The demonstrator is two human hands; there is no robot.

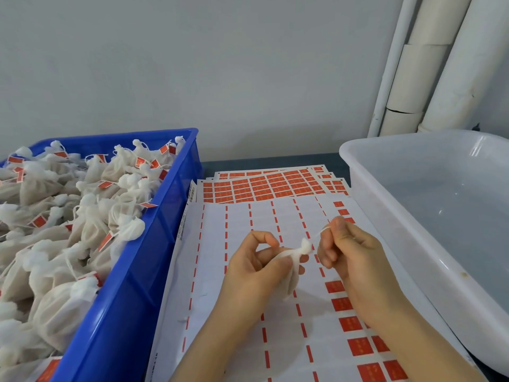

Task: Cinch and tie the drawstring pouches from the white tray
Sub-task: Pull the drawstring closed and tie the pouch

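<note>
Head view, pouch: a small white drawstring pouch (292, 267) is held in the air between both hands, above the sheets on the counter. It is out of the white tray (399, 137), which sits to the right.
Left hand: the left hand (254, 270) pinches the pouch body just under the gathered neck, thumb on the near side and fingers curled behind.
Right hand: the right hand (351, 257) is curled narrow and pinches the drawstring (322, 232), which runs up and to the right from the neck.
Stage, as a judgement: the neck looks bunched shut, so this is likely the cinch or the start of the knot. No finished knot can be made out.
Blue crate: the blue crate (132, 285) on the left is heaped with tied pouches (82, 216), many carrying red tags.
Sheets: label sheets (275, 187) with red stickers lie under the hands, the nearest one mostly peeled.
Risk, slip: the string is thin, so a hard pull could draw it through the right fingertips and let the neck loosen.
Risk, grip: if the left pinch sits too low, the fabric may slide and the neck gather unevenly.
Risk, tear: the cloth looks sheer, so a sharp tug could rip the channel or snap the string.
Risk, knot: tied slack or away from the neck, the knot would let the pouch reopen in the crate.
</note>
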